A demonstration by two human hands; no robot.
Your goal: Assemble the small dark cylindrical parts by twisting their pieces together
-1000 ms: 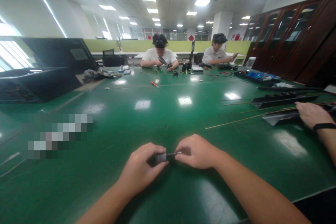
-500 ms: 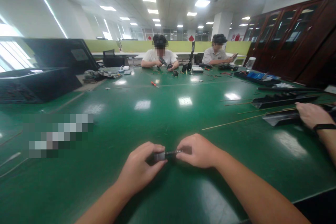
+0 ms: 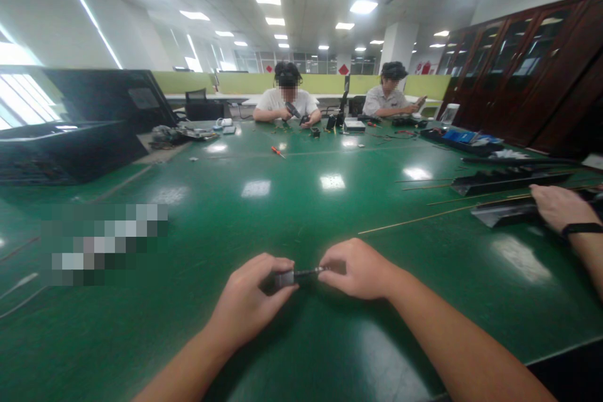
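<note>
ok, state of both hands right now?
Left hand: closed, holding a small dark block.
Right hand: closed, pinching a thin dark strip that runs to the block.

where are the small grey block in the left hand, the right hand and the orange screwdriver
grey block (image 3: 285,278): head view, middle of its visible part
right hand (image 3: 358,271): head view, back of the hand
orange screwdriver (image 3: 277,151): head view, on its handle
</note>
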